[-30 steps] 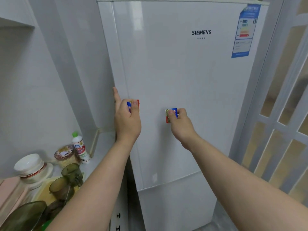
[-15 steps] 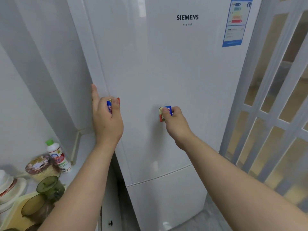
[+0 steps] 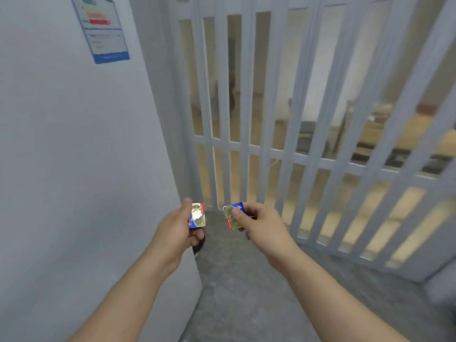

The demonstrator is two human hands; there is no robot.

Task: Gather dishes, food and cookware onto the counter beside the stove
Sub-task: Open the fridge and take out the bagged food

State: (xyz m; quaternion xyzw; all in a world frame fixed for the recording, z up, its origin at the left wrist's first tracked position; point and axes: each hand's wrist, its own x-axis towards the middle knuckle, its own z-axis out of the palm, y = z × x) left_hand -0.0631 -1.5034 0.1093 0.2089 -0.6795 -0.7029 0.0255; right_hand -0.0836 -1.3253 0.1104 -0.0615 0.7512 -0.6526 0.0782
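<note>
Two packets now off the fridge door (image 3: pixel 74 144), left hand (image 3: pixel 176 233) grip holding one packet (image 3: pixel 197 215), right hand (image 3: pixel 261 225) the other (image 3: pixel 233 215).

Two small packets, the left packet (image 3: pixel 197 216) and the right packet (image 3: pixel 232 216), are blue and red with shiny gold faces. The fridge (image 3: pixel 74 156) on the left is white, with a blue-edged label (image 3: pixel 103 28) striped red and orange. The lattice door (image 3: pixel 308 119) on the right is grey, the floor (image 3: pixel 259 292) mottled grey.

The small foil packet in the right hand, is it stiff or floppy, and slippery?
The packet looks light: the right hand pinches it with fingertips only. Its shiny foil face suggests slippery. It stays flat, so probably fairly stiff.
</note>
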